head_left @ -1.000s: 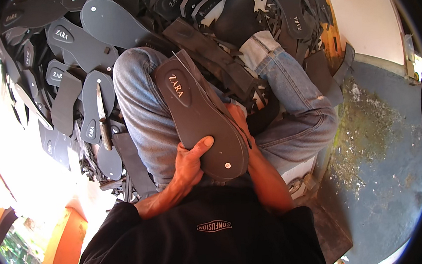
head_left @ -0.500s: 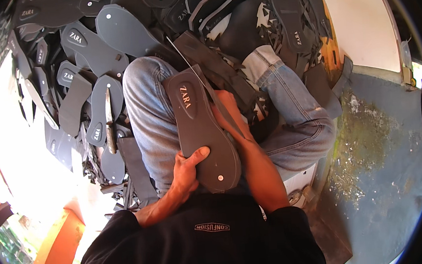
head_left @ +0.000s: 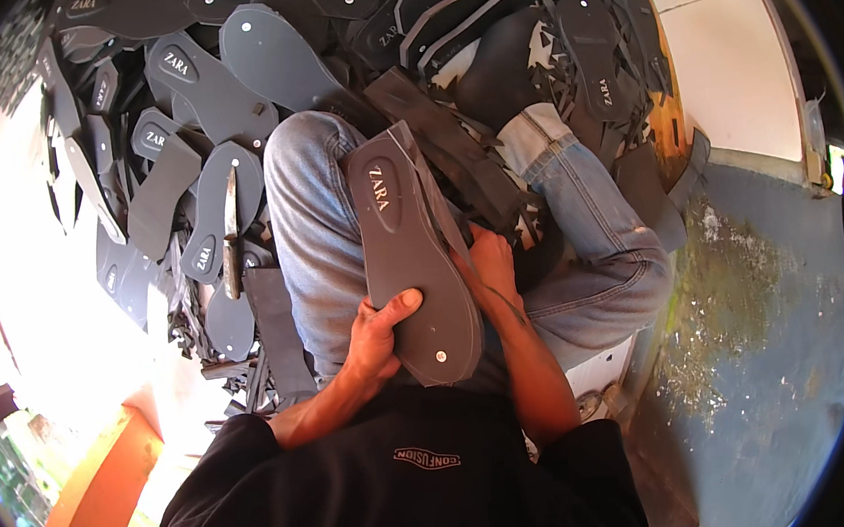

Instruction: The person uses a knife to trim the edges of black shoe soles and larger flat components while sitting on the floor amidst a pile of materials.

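Observation:
My left hand [head_left: 376, 333] grips a dark grey sandal sole [head_left: 422, 289] by its near left edge, thumb flat on top. The sole lies tilted over my lap, with an oval printed patch at its far end and a small white dot near the close end. Along its right edge, a thin dark offcut strip [head_left: 433, 194] hangs partly loose. My right hand [head_left: 492, 260] is closed beside that edge, beyond the sole's middle. A knife, whose thin blade showed earlier, appears to be in it; the sole and fingers now hide it.
Several finished-looking grey soles [head_left: 268, 51] and dark scraps are heaped ahead and to the left. A second knife with a worn handle [head_left: 231, 265] rests on a sole beside my left knee [head_left: 308, 163]. At right lies a stained blue-grey floor [head_left: 769, 333].
My right hand has drawn back toward me along the sole's right edge, and the thin blade no longer sticks out past the far end. My left hand keeps its grip. The view has shifted slightly.

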{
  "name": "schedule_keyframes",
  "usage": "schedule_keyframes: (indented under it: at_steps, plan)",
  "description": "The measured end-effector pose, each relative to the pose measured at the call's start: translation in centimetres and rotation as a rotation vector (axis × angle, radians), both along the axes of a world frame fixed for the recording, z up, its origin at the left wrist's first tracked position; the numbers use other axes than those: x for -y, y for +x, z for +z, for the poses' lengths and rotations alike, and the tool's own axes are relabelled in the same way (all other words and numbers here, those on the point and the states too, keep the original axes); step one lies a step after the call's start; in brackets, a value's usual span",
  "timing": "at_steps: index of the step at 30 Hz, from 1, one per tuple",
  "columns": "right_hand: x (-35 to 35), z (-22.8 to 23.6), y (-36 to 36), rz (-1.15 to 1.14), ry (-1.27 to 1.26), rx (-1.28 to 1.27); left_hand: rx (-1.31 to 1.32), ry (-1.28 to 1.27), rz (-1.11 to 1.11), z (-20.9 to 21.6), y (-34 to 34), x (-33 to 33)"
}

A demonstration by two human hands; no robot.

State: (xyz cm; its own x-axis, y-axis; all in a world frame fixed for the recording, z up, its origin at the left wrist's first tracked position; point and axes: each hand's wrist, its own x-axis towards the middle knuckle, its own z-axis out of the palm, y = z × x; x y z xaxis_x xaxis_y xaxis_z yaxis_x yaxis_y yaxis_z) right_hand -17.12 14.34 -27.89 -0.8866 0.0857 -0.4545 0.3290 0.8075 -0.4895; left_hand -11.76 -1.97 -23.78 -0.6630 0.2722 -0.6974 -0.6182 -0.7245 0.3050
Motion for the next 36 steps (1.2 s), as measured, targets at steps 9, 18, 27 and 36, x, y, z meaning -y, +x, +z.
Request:
schedule_keyframes:
  at_steps: [9, 18, 27, 36]
  plan:
    - [2.8, -1.7, -8.6, -0.255, -0.359, -0.166, 0.005, -0.046, -0.101, 0.0, 0.8, 0.9]
    - [1.5, 6.2, -2.9, -0.399, -1.136, -0.048, -0.154, -0.182, -0.201, 1.9, -3.4, 2.0]
    - [-3.0, 5.6, 4.5, -0.165, -0.238, -0.256, -0.217, -0.09, -0.282, 2.6, -9.5, 1.3]
    - [-3.0, 4.2, 8.0, -0.18, -0.219, -0.342, -0.284, -0.234, -0.386, 2.8, -9.1, 0.6]
